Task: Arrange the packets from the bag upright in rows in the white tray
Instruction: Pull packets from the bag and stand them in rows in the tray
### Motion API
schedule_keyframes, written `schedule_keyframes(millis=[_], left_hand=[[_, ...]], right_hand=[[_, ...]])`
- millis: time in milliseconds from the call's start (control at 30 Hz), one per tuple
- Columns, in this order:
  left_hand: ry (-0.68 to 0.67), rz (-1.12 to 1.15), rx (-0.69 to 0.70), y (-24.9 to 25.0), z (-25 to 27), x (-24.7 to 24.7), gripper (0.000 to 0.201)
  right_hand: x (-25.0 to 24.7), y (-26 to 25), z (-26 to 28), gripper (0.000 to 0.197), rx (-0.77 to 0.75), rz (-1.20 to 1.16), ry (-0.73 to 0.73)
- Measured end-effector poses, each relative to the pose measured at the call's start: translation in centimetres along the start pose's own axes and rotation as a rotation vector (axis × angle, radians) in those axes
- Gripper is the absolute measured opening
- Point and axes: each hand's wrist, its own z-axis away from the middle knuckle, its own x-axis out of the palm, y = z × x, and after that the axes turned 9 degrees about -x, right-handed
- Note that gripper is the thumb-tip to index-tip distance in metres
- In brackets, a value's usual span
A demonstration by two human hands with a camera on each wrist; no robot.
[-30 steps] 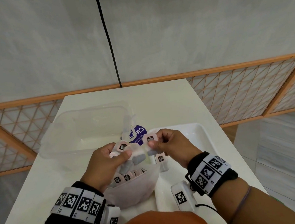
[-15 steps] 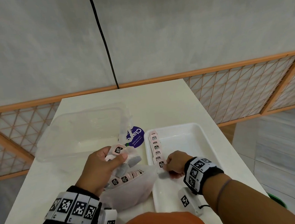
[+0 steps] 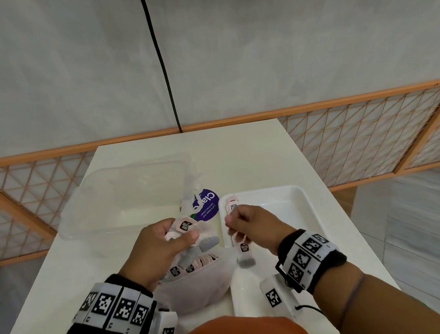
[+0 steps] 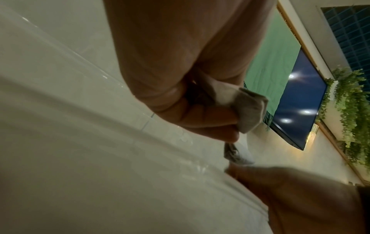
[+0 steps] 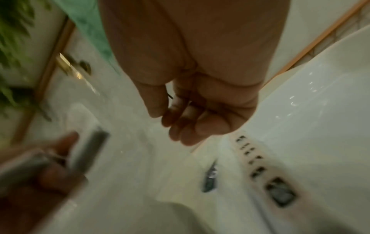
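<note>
Two hands over a white bench [image 3: 238,152], working above a bag and a tray. Left hand [image 3: 159,248] — fingers and thumb curled round a small bunch of packets [image 3: 185,226], pink tops with dark labels showing above the thumb, grey ends poking out below; the left wrist view shows the same bunch [image 4: 248,107] clamped in the fist. It sits over the mouth of the translucent bag [image 3: 196,287], where more packets [image 3: 192,266] lie in a loose stack.

Right hand [image 3: 255,227] — over the left edge of the white tray [image 3: 306,212], fingers curled loosely inward; the right wrist view [image 5: 200,114] shows nothing between them, though blurred. A row of packets [image 3: 242,246] stands along the tray's left wall, partly hidden under the hand; the nearest one leans, grey end toward the camera.

Clear plastic tub [image 3: 126,198] on the bench to the left, beyond the bag. Purple round label [image 3: 207,203] between tub and tray. Marker bands on both wrists.
</note>
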Motion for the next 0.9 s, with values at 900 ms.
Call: schedule_keyframes(millis=[900], left_hand=[[0.025, -0.130, 0.058, 0.6, -0.3, 1.2, 0.009]], right_hand=[[-1.7, -1.2, 1.8, 0.017, 0.054, -0.431, -0.321]])
